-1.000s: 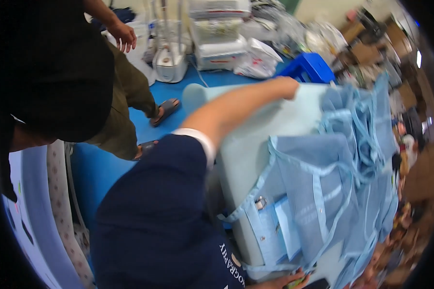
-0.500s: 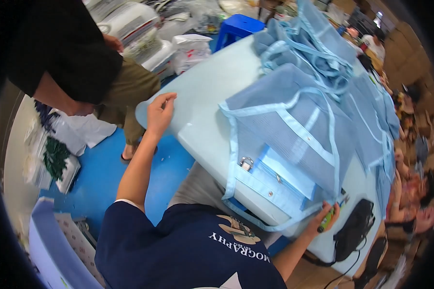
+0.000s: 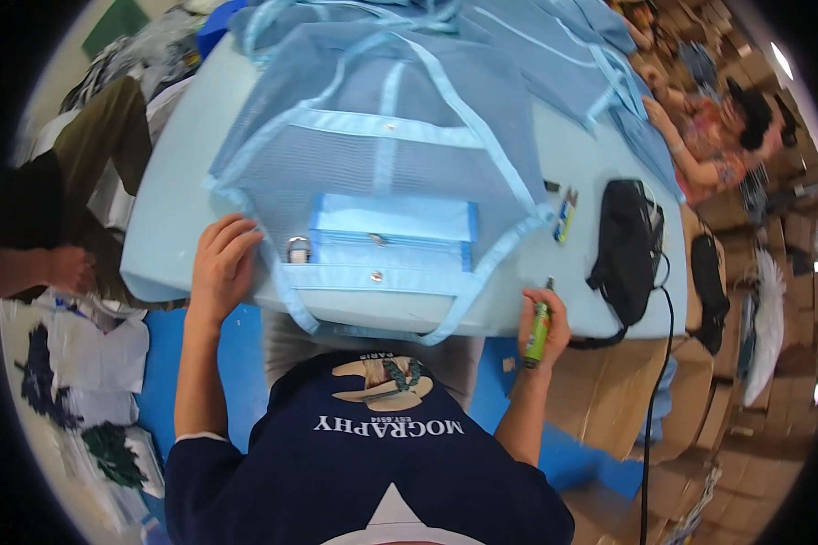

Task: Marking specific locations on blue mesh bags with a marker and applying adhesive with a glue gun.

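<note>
A light blue mesh tote bag [image 3: 273, 118] with pale blue trim lies spread on the table, its handle loops visible. On its near part is a pale blue rectangular pouch [image 3: 395, 218]; a small round metal-and-white object [image 3: 298, 250] sits by the pouch's left side. My left hand [image 3: 223, 272] is at the bag's left edge, fingers bent together against the trim; the exact grip is partly hidden. At the table's front edge, right of the bag, my right hand [image 3: 554, 318] is closed round a green marker-like tool [image 3: 537, 338].
The pale table [image 3: 177, 200] carries more blue mesh bags [image 3: 554, 54] at the back. A small slim tool [image 3: 565, 216] and a black pouch [image 3: 629, 236] with a cable lie to the right. One person [image 3: 54, 263] stands at left; another [image 3: 709, 145] is at far right.
My view has turned, and the bag now lies squarely before me. My left hand has gone from empty air to the bag's left edge. My right hand still holds the green tool, now apart from the bag.
</note>
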### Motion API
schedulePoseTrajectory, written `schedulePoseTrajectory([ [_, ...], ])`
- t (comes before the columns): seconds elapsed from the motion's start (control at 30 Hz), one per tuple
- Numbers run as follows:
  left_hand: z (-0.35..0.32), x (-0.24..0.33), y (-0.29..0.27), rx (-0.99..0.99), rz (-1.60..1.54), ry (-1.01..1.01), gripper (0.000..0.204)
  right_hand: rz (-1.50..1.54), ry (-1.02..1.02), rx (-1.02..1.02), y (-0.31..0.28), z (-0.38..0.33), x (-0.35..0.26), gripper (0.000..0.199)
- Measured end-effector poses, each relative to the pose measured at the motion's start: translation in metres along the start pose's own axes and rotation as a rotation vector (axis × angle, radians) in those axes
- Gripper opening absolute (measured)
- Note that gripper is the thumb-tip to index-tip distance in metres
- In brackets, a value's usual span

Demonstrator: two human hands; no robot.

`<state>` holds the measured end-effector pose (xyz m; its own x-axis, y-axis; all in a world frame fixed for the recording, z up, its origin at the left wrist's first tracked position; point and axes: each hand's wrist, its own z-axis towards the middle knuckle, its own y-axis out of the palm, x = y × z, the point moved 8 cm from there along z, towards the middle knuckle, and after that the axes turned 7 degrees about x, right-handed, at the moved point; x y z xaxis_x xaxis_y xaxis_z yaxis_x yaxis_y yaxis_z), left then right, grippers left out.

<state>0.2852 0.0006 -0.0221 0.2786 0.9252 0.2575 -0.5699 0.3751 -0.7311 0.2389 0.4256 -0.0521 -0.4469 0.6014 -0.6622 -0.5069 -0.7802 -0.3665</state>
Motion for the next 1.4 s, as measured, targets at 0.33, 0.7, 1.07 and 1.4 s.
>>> schedulePoseTrajectory([
  [0.33, 0.028, 0.153, 0.061, -0.176, -0.47, 0.273, 0.038, 0.227, -0.027, -0.129, 0.033, 0.002, -0.029, 0.027],
  [0.7, 0.026, 0.21, 0.133, -0.365, -0.398, 0.289, 0.044, 0.342, 0.48, 0.0, 0.036, 0.012, 0.004, 0.018],
  [1.07, 0.035, 0.211, 0.133, -0.378, -0.441, 0.261, 0.039, 0.383, 0.628, -0.038, 0.055, 0.012, 0.018, 0.015],
  [1.4, 0.013, 0.179, 0.093, -0.219, -0.6, 0.387, 0.028, 0.294, 0.535, 0.121, 0.025, 0.009, 0.024, 0.034],
])
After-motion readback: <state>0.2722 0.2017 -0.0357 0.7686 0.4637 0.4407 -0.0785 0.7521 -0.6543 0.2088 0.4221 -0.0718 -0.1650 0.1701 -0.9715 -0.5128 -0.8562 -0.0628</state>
